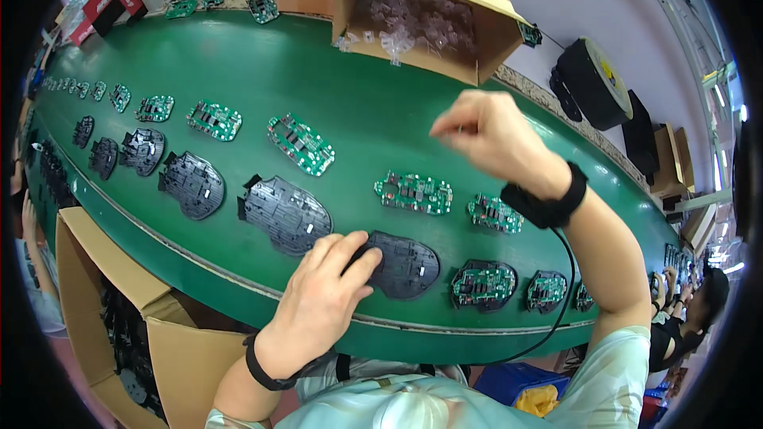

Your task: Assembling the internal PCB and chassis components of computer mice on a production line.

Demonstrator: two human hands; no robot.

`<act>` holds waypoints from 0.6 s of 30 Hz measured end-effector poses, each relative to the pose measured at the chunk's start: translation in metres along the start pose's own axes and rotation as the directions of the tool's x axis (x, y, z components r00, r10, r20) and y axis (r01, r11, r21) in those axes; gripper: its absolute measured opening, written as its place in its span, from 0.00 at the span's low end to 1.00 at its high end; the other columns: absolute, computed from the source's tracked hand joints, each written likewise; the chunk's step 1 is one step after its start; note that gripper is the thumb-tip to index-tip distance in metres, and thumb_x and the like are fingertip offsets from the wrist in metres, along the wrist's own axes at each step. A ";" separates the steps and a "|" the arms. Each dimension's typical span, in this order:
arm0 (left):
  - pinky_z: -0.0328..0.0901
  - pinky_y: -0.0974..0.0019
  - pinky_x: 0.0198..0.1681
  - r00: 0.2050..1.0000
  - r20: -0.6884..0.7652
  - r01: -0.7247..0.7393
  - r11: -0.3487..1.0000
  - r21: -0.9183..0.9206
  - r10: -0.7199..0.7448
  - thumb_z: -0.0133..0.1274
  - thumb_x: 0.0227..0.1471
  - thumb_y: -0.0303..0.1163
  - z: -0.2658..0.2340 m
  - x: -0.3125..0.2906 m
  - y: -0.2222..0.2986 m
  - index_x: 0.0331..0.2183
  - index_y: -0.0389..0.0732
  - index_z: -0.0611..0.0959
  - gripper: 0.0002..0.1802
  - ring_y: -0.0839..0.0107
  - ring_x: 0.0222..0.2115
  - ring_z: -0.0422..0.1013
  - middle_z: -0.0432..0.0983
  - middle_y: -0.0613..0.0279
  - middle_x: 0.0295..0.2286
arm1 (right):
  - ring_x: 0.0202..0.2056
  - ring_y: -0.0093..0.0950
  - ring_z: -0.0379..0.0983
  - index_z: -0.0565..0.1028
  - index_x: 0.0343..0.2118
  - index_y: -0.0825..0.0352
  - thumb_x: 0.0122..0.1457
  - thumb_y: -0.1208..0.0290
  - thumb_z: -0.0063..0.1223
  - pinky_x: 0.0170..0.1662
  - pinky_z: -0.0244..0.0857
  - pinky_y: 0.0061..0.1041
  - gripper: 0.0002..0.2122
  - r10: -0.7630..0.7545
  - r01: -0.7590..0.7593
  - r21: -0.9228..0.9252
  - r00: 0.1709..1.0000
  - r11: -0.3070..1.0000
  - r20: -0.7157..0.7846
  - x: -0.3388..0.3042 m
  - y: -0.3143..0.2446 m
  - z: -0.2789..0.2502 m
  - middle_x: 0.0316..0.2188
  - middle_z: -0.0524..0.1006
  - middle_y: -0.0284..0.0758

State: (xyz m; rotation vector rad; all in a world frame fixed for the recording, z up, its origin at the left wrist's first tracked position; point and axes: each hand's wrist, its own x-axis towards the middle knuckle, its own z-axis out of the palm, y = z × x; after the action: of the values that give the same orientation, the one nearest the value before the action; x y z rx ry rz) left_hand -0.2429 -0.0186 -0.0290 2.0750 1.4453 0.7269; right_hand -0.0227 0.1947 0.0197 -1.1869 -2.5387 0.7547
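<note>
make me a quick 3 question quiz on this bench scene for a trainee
1. Which of the person's hands has its fingers at a black shell?
2. True or false: the open cardboard box beyond the green work surface holds black shells.
3. Fill in: on the wrist of the right hand is a black ____.

Key: 1. The left hand. 2. False; it holds clear plastic pieces. 3. Band.

The left hand (318, 294) touches the edge of a black shell (409, 266) on the green belt (262, 56). The right hand (497, 139), fingers curled, hovers near an open cardboard box (502, 49), possibly pinching something too small to make out.
</note>
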 end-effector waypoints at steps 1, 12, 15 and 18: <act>0.69 0.50 0.54 1.000 -0.003 0.002 1.000 -0.009 -0.002 0.68 0.39 0.20 0.003 0.000 -0.001 0.48 0.35 0.82 0.30 0.46 0.51 0.70 0.73 0.46 0.52 | 0.31 0.43 0.82 0.86 0.33 0.70 0.50 0.79 0.61 0.40 0.76 0.37 0.08 -0.034 0.035 -0.015 0.998 0.999 0.045 -0.018 -0.005 0.005 0.29 0.83 0.48; 0.69 0.50 0.55 0.999 0.030 -0.034 0.999 0.023 0.033 0.70 0.35 0.19 0.020 -0.010 -0.005 0.49 0.33 0.81 0.33 0.46 0.51 0.70 0.73 0.46 0.53 | 0.35 0.45 0.80 0.82 0.34 0.71 0.53 0.82 0.59 0.40 0.76 0.39 0.06 -0.043 0.019 0.195 0.991 0.981 0.124 -0.118 -0.044 0.074 0.30 0.81 0.47; 0.69 0.50 0.55 0.999 0.030 -0.031 0.999 0.024 0.030 0.69 0.36 0.19 0.022 -0.011 -0.005 0.49 0.34 0.81 0.33 0.46 0.52 0.70 0.73 0.46 0.53 | 0.34 0.47 0.80 0.80 0.33 0.72 0.53 0.82 0.60 0.39 0.76 0.40 0.05 -0.070 0.050 0.155 0.990 0.987 0.126 -0.117 -0.054 0.090 0.29 0.79 0.47; 0.69 0.50 0.55 0.999 0.038 -0.022 1.000 0.017 0.022 0.69 0.36 0.18 0.022 -0.010 -0.008 0.50 0.34 0.81 0.34 0.46 0.52 0.70 0.73 0.47 0.54 | 0.33 0.45 0.80 0.78 0.32 0.72 0.53 0.79 0.60 0.36 0.76 0.40 0.05 -0.104 0.110 -0.024 0.980 0.994 0.171 -0.110 -0.060 0.098 0.30 0.78 0.46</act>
State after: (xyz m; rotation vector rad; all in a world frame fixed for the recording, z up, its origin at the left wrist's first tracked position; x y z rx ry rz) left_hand -0.2367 -0.0278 -0.0515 2.1096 1.4154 0.6827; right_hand -0.0318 0.0432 -0.0294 -1.0258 -2.7384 0.8219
